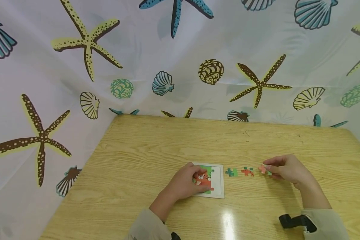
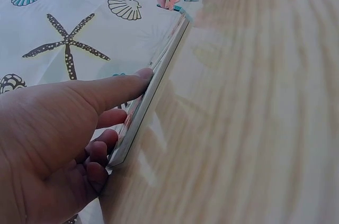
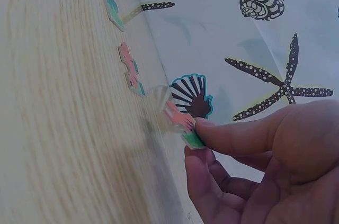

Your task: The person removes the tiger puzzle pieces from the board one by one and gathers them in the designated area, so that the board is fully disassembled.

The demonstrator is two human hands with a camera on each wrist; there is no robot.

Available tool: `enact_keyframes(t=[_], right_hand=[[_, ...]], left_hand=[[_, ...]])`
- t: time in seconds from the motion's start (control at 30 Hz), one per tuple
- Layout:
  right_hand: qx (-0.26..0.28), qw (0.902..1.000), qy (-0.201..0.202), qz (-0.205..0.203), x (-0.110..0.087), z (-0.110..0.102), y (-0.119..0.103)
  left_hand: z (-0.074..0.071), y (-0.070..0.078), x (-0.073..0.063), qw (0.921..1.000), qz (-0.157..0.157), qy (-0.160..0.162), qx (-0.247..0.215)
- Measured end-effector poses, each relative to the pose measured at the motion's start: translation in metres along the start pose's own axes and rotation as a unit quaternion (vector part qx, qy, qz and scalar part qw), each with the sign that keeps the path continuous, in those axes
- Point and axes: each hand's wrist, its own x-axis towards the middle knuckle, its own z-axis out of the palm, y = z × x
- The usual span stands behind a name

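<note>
A white-framed jigsaw board (image 1: 218,186) lies on the table, its picture of an orange animal on green partly assembled, with a bare white strip at the right. My left hand (image 1: 184,181) holds the board at its left part, thumb along the near edge (image 2: 151,110) and fingers curled at the left end. Between right thumb and fingers I pinch an orange and green jigsaw piece (image 3: 181,119); the right hand (image 1: 291,169) has it raised off the table. Two loose pieces lie between board and right hand: a green one (image 1: 232,172) and an orange-green one (image 1: 247,171).
The wood-grain table (image 1: 156,143) carries the board and pieces. A white cloth (image 1: 180,60) printed with starfish and shells hangs behind it and along the left side. A black strap (image 1: 294,221) sits at the right sleeve.
</note>
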Motion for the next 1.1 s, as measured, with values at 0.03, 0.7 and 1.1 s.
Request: enact_keyframes(t=[0.03,0.7,1.1], right_hand=[[-0.002,1.0,-0.001,0.0,0.0,0.0,0.001],[-0.058,0.9971,0.039,-0.032,0.001,0.007,0.004],[-0.082,0.994,0.071,0.006,0.003,0.011,0.0]], left_hand=[[0.0,0.0,0.0,1.0,0.002,0.0,0.0],[0.001,0.001,0.001,1.0,-0.006,-0.003,0.004],[0.001,-0.001,0.0,1.0,0.002,0.0,0.001]])
